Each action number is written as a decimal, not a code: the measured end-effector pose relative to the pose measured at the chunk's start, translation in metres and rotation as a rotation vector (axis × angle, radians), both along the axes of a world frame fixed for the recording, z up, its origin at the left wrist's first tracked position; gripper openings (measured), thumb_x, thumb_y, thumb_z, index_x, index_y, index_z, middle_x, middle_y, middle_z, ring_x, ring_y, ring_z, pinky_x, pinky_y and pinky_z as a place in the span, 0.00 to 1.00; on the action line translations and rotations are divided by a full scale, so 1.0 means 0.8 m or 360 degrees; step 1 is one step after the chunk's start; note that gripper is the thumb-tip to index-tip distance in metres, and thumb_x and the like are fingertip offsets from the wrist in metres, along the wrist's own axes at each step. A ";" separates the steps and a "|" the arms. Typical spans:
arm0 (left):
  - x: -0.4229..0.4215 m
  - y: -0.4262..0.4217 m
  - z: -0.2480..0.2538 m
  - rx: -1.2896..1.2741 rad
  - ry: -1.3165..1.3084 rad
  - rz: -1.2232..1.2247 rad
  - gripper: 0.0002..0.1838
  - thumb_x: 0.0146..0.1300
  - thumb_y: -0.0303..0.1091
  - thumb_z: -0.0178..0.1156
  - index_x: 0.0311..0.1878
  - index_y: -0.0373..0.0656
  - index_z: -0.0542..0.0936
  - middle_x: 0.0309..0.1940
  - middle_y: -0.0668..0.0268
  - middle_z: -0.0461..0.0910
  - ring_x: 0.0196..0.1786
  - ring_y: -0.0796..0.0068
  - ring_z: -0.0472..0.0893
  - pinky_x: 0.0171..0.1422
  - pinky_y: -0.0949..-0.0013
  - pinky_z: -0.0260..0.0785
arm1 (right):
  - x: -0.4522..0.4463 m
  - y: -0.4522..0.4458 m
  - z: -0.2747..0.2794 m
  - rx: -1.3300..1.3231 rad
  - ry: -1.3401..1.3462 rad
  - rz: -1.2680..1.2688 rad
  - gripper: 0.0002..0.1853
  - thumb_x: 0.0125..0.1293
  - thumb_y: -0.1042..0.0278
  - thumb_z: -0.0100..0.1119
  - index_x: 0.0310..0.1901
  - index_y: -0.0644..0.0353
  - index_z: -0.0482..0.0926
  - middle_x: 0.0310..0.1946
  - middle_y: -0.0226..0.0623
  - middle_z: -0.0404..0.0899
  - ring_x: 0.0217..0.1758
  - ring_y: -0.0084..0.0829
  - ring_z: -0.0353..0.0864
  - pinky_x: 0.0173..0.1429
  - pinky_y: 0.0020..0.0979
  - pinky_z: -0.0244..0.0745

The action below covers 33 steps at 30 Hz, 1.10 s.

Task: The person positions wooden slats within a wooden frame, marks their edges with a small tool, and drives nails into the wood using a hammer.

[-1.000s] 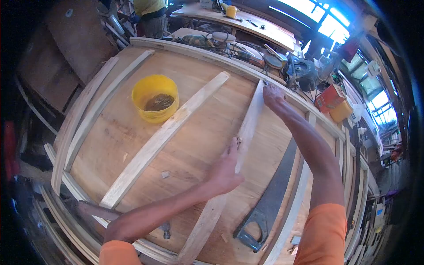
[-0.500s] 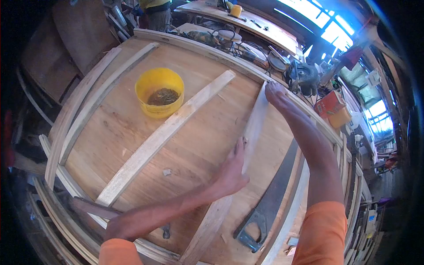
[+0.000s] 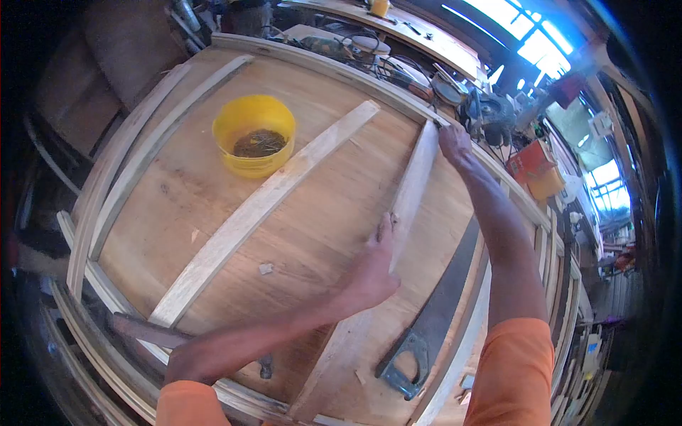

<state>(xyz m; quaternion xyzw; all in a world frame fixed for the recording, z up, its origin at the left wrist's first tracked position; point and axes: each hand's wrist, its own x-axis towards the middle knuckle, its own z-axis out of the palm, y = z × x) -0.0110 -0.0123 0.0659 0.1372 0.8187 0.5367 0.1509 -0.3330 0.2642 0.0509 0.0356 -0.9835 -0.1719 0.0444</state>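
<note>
The left hand (image 3: 373, 273) is grasping a wood strip (image 3: 423, 162) reaching the far edge of the panel (image 3: 334, 213); there the right hand (image 3: 455, 145) is lying, grip unclear. A gap is separating strip and saw (image 3: 444, 298).

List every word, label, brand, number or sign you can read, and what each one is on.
No text can be read.
Red rectangular carton: any markings are too small and blurred.
Round yellow plastic tub: no lettering shows.
Dark-bladed handsaw: no legible brand.
Long pale wooden strip at the left hand: no readable marks.
</note>
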 end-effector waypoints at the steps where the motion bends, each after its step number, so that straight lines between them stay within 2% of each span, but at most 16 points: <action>1: 0.000 -0.002 0.001 -0.0014 -0.0043 -0.0014 0.59 0.54 0.27 0.70 0.82 0.26 0.41 0.78 0.32 0.56 0.79 0.34 0.62 0.82 0.52 0.59 | 0.004 0.007 0.012 -0.0226 -0.0037 -0.0130 0.14 0.72 0.68 0.56 0.48 0.66 0.88 0.48 0.52 0.89 0.52 0.49 0.90 0.51 0.46 0.86; 2: -0.001 -0.005 0.002 -0.0029 -0.0079 -0.0019 0.60 0.54 0.27 0.70 0.82 0.26 0.41 0.78 0.32 0.56 0.79 0.35 0.61 0.83 0.53 0.58 | 0.008 0.009 0.023 -0.0454 -0.0065 -0.0251 0.14 0.70 0.68 0.57 0.46 0.67 0.87 0.46 0.53 0.89 0.50 0.49 0.91 0.49 0.47 0.85; 3: -0.002 -0.007 -0.002 -0.0037 -0.0070 -0.0034 0.60 0.54 0.27 0.70 0.82 0.26 0.41 0.78 0.32 0.56 0.79 0.35 0.61 0.83 0.53 0.58 | 0.014 0.015 0.025 -0.0462 -0.0055 -0.0265 0.14 0.70 0.68 0.57 0.46 0.67 0.87 0.46 0.53 0.89 0.50 0.49 0.91 0.49 0.47 0.85; 5: -0.002 -0.008 -0.028 -0.0232 0.0214 -0.0006 0.60 0.53 0.27 0.71 0.82 0.26 0.42 0.79 0.33 0.55 0.81 0.37 0.58 0.85 0.53 0.54 | 0.028 0.036 0.019 -0.0935 0.0024 -0.0512 0.14 0.65 0.65 0.61 0.39 0.70 0.87 0.40 0.56 0.89 0.45 0.51 0.91 0.48 0.50 0.83; 6: -0.001 -0.012 -0.042 -0.0242 0.0217 -0.0031 0.60 0.53 0.27 0.71 0.82 0.26 0.42 0.79 0.33 0.55 0.81 0.37 0.58 0.85 0.53 0.54 | 0.033 0.057 0.004 -0.0953 0.0019 -0.0414 0.14 0.64 0.64 0.62 0.37 0.72 0.84 0.33 0.59 0.87 0.38 0.51 0.90 0.44 0.52 0.82; 9: -0.002 -0.024 -0.070 -0.0325 0.0533 -0.0028 0.60 0.52 0.27 0.72 0.82 0.26 0.44 0.80 0.34 0.52 0.83 0.38 0.54 0.86 0.52 0.50 | 0.043 0.079 -0.008 -0.0966 0.0005 -0.0284 0.14 0.64 0.66 0.62 0.40 0.72 0.82 0.30 0.60 0.86 0.33 0.51 0.90 0.37 0.51 0.82; 11: 0.003 -0.029 -0.075 -0.0367 0.0531 -0.0039 0.60 0.52 0.29 0.72 0.82 0.26 0.45 0.82 0.35 0.49 0.85 0.38 0.48 0.87 0.48 0.43 | 0.061 0.069 0.009 -0.1071 -0.0043 -0.0254 0.14 0.66 0.67 0.62 0.42 0.74 0.81 0.30 0.62 0.85 0.33 0.52 0.89 0.38 0.52 0.82; 13: 0.005 -0.027 -0.074 -0.0414 0.0520 -0.0048 0.60 0.52 0.29 0.72 0.82 0.27 0.44 0.82 0.35 0.47 0.86 0.38 0.45 0.88 0.47 0.40 | 0.076 0.051 0.029 -0.1459 -0.0086 -0.0215 0.16 0.70 0.65 0.62 0.42 0.76 0.81 0.29 0.62 0.84 0.34 0.56 0.88 0.41 0.53 0.82; 15: 0.007 -0.025 -0.072 -0.0453 0.0503 -0.0043 0.60 0.52 0.29 0.71 0.82 0.27 0.44 0.83 0.35 0.46 0.86 0.38 0.43 0.88 0.46 0.38 | 0.068 0.044 0.034 -0.1328 0.0014 -0.0150 0.17 0.73 0.63 0.61 0.43 0.76 0.80 0.29 0.62 0.83 0.34 0.59 0.88 0.41 0.55 0.82; 17: 0.008 -0.025 -0.067 -0.0452 0.0526 -0.0053 0.59 0.54 0.29 0.70 0.82 0.27 0.43 0.83 0.35 0.45 0.87 0.39 0.43 0.88 0.46 0.36 | 0.047 0.053 0.018 -0.0921 0.0685 0.0375 0.15 0.73 0.64 0.61 0.42 0.73 0.81 0.32 0.62 0.85 0.37 0.58 0.89 0.39 0.55 0.82; 21: 0.010 -0.023 -0.062 -0.0456 0.0515 -0.0069 0.58 0.55 0.28 0.69 0.82 0.27 0.43 0.83 0.35 0.45 0.87 0.39 0.43 0.88 0.46 0.37 | 0.042 0.041 0.016 -0.1068 0.0691 0.0100 0.15 0.73 0.62 0.60 0.42 0.71 0.82 0.35 0.63 0.85 0.41 0.64 0.86 0.44 0.57 0.81; 23: 0.010 -0.023 -0.063 -0.0483 0.0561 -0.0072 0.57 0.55 0.27 0.68 0.82 0.26 0.43 0.83 0.35 0.45 0.87 0.39 0.43 0.88 0.46 0.37 | 0.009 0.067 -0.031 -0.0666 0.0099 0.0123 0.14 0.72 0.64 0.57 0.41 0.69 0.85 0.37 0.61 0.87 0.46 0.61 0.87 0.50 0.58 0.80; 27: 0.014 -0.023 -0.076 -0.0452 0.0681 -0.0070 0.58 0.54 0.27 0.69 0.82 0.25 0.42 0.83 0.35 0.44 0.86 0.37 0.43 0.89 0.47 0.36 | 0.033 0.051 0.037 -0.0859 0.0144 -0.0056 0.15 0.72 0.65 0.55 0.40 0.66 0.88 0.42 0.60 0.87 0.45 0.60 0.88 0.50 0.57 0.81; 28: 0.019 -0.015 -0.079 -0.0415 0.0653 -0.0055 0.58 0.54 0.26 0.68 0.82 0.25 0.42 0.83 0.34 0.44 0.86 0.35 0.42 0.89 0.47 0.36 | 0.032 0.060 0.035 -0.0874 0.0292 0.0036 0.16 0.73 0.61 0.59 0.40 0.66 0.88 0.39 0.61 0.87 0.45 0.61 0.87 0.48 0.57 0.79; 31: 0.032 0.000 -0.079 -0.0337 0.0564 -0.0003 0.57 0.54 0.25 0.67 0.81 0.24 0.42 0.82 0.32 0.44 0.86 0.33 0.42 0.89 0.47 0.36 | 0.082 0.063 0.049 -0.0871 0.0240 -0.0087 0.18 0.73 0.58 0.57 0.44 0.67 0.87 0.41 0.62 0.86 0.48 0.60 0.87 0.51 0.56 0.80; 33: 0.035 0.006 -0.074 -0.0296 0.0514 0.0011 0.57 0.53 0.25 0.66 0.81 0.23 0.42 0.82 0.32 0.44 0.85 0.32 0.43 0.89 0.46 0.36 | 0.137 0.068 0.051 -0.0836 0.0111 -0.0058 0.19 0.74 0.58 0.57 0.43 0.68 0.86 0.38 0.62 0.86 0.47 0.60 0.87 0.51 0.56 0.79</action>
